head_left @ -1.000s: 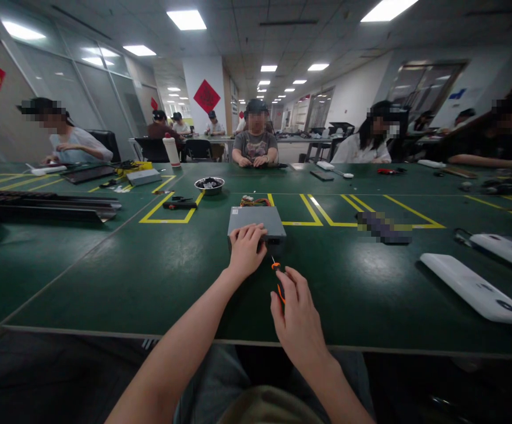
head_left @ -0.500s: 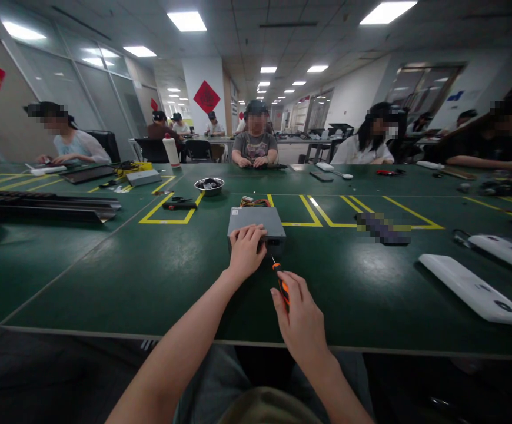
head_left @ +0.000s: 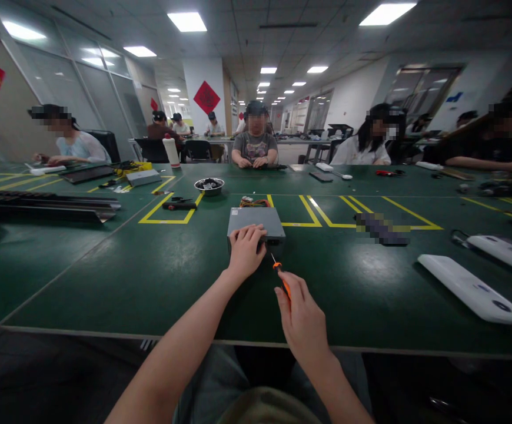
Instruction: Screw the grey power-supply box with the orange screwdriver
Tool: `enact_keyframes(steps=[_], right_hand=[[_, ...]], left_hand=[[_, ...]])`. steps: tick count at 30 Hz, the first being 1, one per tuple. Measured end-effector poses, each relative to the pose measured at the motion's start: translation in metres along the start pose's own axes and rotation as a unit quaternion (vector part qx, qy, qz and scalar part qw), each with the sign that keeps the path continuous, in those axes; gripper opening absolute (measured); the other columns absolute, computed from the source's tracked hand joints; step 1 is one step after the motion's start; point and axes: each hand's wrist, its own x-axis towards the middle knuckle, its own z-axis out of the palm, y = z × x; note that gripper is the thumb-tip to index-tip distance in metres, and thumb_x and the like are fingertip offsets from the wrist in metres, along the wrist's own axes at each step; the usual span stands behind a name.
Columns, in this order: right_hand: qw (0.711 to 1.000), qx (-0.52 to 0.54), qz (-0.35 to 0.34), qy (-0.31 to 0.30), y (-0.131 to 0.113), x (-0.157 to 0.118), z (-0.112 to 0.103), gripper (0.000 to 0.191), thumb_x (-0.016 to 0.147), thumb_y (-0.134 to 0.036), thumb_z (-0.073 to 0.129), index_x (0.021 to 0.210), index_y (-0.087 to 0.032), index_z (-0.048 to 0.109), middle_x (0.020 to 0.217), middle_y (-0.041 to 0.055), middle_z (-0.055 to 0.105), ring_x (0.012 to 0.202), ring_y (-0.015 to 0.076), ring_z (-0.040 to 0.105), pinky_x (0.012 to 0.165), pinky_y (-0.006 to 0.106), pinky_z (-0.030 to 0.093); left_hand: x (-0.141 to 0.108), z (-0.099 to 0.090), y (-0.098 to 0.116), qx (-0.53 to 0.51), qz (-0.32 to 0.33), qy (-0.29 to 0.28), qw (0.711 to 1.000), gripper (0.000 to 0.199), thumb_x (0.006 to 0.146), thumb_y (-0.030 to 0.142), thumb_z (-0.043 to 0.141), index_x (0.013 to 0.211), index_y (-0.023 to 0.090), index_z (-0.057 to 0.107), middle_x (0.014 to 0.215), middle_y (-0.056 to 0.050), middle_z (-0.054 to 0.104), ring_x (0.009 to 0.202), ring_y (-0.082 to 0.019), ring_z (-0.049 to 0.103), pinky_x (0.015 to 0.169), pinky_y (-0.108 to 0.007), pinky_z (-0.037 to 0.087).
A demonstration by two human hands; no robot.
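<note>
A grey computer power supply [head_left: 256, 219] sits on the green table in front of me, its bundle of coloured cables [head_left: 256, 202] behind it. My left hand [head_left: 246, 250] grips its near left part, fingers over the top and thumb at the front face. In my right hand [head_left: 301, 306] is an orange and black screwdriver [head_left: 286, 287], held between thumb and fingers. Its thin shaft points up and left at the front of the power supply, low and near the socket. Whether the tip touches the casing I cannot tell.
A metal bowl of small dark parts [head_left: 209, 186] stands beyond, left of the power supply. Black tools [head_left: 179, 205] lie nearer. White devices [head_left: 474, 288] rest at right, long dark rails [head_left: 44, 206] at left. A white bottle [head_left: 171, 152] stands farther back. Several people sit around.
My right hand has shifted very slightly to the right and turned a little with the screwdriver. The left hand and the power supply have stayed in place.
</note>
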Motion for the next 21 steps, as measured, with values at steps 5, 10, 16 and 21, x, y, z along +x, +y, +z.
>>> enact_keyframes(steps=[5,10,16,21], right_hand=[[0.999,0.009,-0.05,0.002,-0.006,0.0012,0.0024,0.032,0.087,-0.017,0.036,0.116,-0.013,0.048,0.121,0.0146,0.053,0.107,0.0215,0.054,0.083,0.035,0.051],[0.999,-0.031,-0.025,0.036,-0.003,0.0029,0.0026,0.027,0.088,-0.02,0.038,0.11,-0.016,0.054,0.115,0.0111,0.059,0.092,0.0188,0.063,0.07,0.028,0.054],[1.0,-0.009,-0.022,0.018,-0.0003,0.0014,-0.0011,0.028,0.088,-0.024,0.038,0.108,-0.014,0.055,0.118,0.0138,0.056,0.1,0.0213,0.059,0.073,0.032,0.054],[0.997,-0.006,-0.074,0.021,-0.0036,0.0012,0.0044,0.029,0.085,-0.015,0.039,0.111,-0.014,0.053,0.121,0.0147,0.055,0.104,0.0224,0.056,0.083,0.039,0.05]], left_hand=[[0.0008,0.0001,0.0008,0.003,-0.001,0.0,1.0,0.024,0.08,0.02,0.05,0.102,0.026,0.053,0.122,0.001,0.055,0.116,-0.02,0.043,0.094,-0.039,0.026],[0.0007,-0.0003,0.0005,-0.002,-0.001,-0.003,1.0,0.024,0.08,0.02,0.05,0.103,0.026,0.052,0.122,0.001,0.056,0.116,-0.019,0.043,0.095,-0.04,0.025],[0.0001,-0.0015,0.0014,-0.004,-0.001,-0.002,1.0,0.024,0.081,0.019,0.049,0.103,0.026,0.053,0.122,0.0,0.056,0.116,-0.02,0.043,0.094,-0.04,0.025],[0.0005,-0.0018,0.0016,0.0,-0.001,0.0,1.0,0.024,0.081,0.019,0.049,0.103,0.026,0.053,0.122,0.0,0.056,0.116,-0.019,0.043,0.094,-0.04,0.026]])
